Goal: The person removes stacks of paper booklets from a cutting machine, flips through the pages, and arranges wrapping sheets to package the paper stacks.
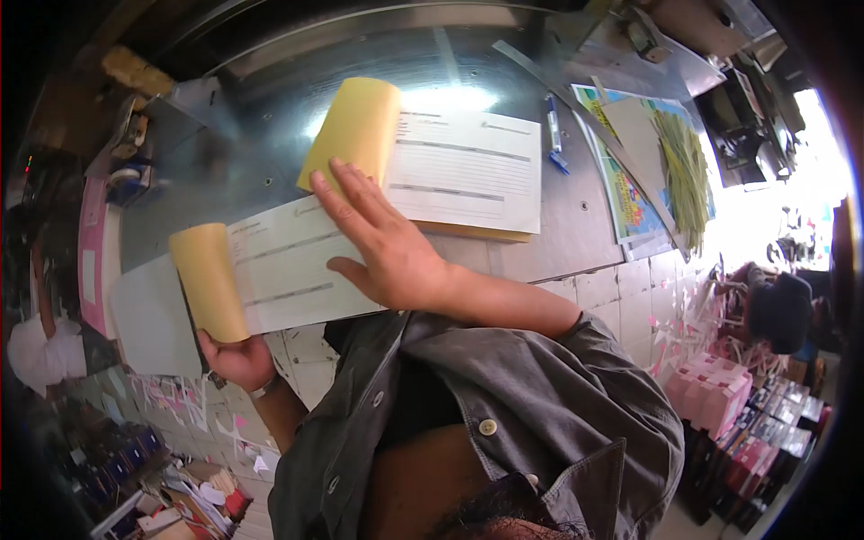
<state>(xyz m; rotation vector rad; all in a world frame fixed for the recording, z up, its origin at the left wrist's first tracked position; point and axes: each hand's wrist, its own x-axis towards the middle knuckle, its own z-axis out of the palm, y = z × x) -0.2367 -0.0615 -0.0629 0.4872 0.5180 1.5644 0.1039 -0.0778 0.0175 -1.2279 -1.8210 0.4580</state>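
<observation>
Two printed form pads lie on a metal table. My left hand (241,358) holds the lower left corner of the nearer form pad (292,261), beside its curled-back yellow cover (212,281). My right hand (382,238) lies with fingers spread across the right end of that pad. Its fingertips reach the yellow cover (355,130) of the farther form pad (463,166), a thick stack with its white form facing up. The nearer pad's right end is partly hidden under my right hand.
On the metal table (540,243) are a blue-and-white pen (553,126), a long metal ruler (621,148), a colourful printed sheet (621,211) and a pile of thin greenish strips (681,171). Pink wrapped stacks (711,387) stand on the floor at right. Another person (778,310) is at far right.
</observation>
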